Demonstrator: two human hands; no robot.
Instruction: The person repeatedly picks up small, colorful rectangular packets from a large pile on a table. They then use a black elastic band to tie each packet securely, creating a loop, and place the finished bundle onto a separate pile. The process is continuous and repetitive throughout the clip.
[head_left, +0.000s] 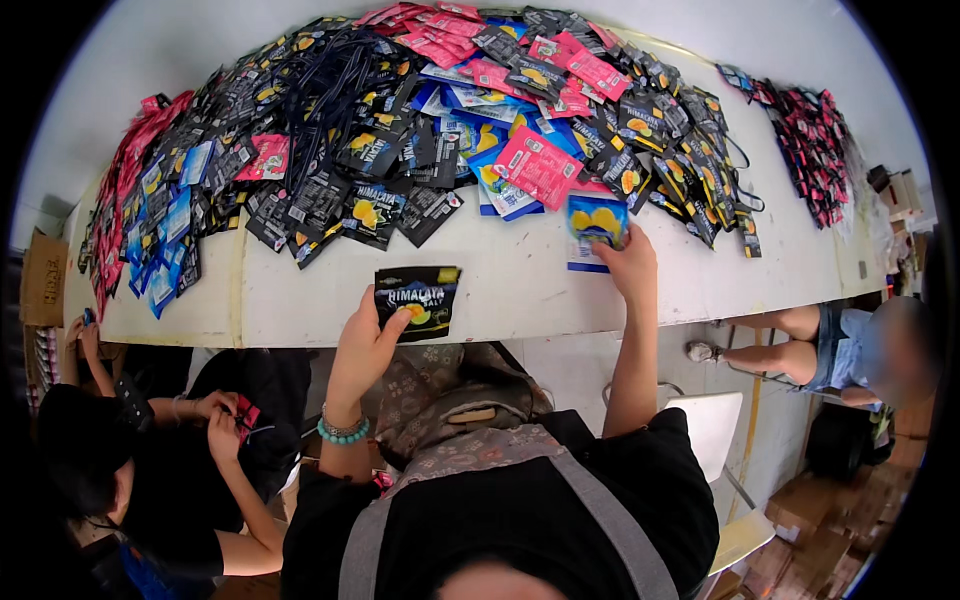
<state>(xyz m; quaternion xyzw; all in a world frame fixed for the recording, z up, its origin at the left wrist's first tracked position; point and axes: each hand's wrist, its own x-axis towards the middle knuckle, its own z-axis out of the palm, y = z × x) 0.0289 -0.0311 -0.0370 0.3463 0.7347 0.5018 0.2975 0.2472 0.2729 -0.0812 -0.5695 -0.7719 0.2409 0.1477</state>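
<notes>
My left hand (367, 341) grips a black Himalaya Salt sachet (420, 300) at the table's front edge, its thumb across the printed front. Over the table to the right, my right hand (634, 259) pinches a blue-and-white sachet with yellow fruit printed on it (596, 217), thumb on its front. Beyond both hands lies a wide heap of black sachets (367, 210), with pink sachets (538, 166) and blue sachets (487, 139) on and among them. Dark straps (330, 97) lie across the heap, left of the middle.
The white table (315, 307) spans the view. Strung pink and black packets (814, 150) lie at its right. Two people (165, 465) work close on my left; another person (840, 345) sits at the right. A white chair (709, 435) stands behind my right arm, near cardboard boxes (817, 502).
</notes>
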